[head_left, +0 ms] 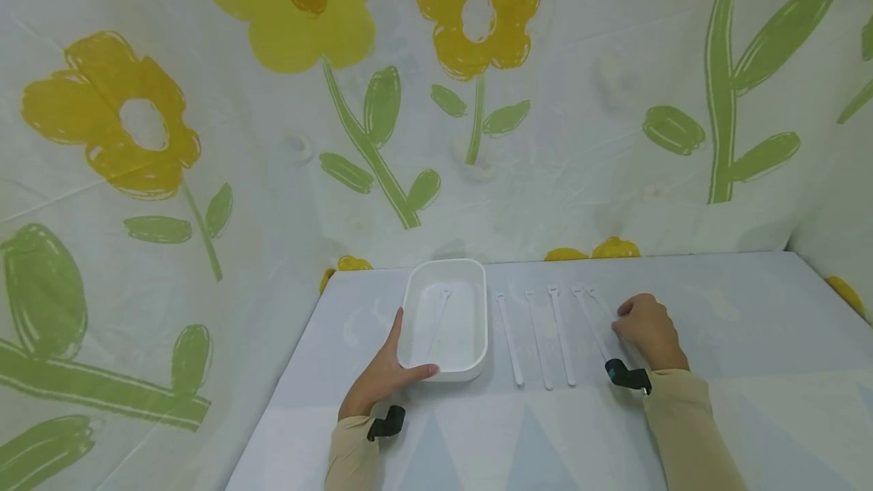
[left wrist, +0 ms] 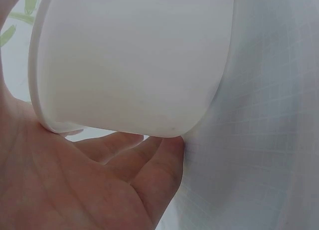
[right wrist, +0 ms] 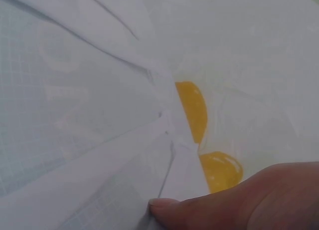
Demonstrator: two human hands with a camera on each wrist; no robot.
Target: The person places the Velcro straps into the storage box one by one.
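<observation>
A white rounded rectangular tray (head_left: 470, 374) stands on the table. My left hand (head_left: 382, 381) grips its near left corner, thumb over the near rim; in the left wrist view the fingers of the left hand (left wrist: 94, 180) bear against the tray wall (left wrist: 134, 65). Inside the tray lies a slim white stick (head_left: 441, 311) with a small wide head. To the right, my right hand (head_left: 651, 332) pinches the rightmost white stick (head_left: 600, 303), whose head points away from me. The right wrist view has the thumb (right wrist: 209, 205) on that stick (right wrist: 183, 170); its lower part is hidden.
Several similar white sticks lie in a row between tray and right hand, among them a left one (head_left: 509, 339), a middle one (head_left: 562, 336) and one beside the right hand (head_left: 592, 320). A flower-print curtain (head_left: 546, 188) hangs behind the table's far edge.
</observation>
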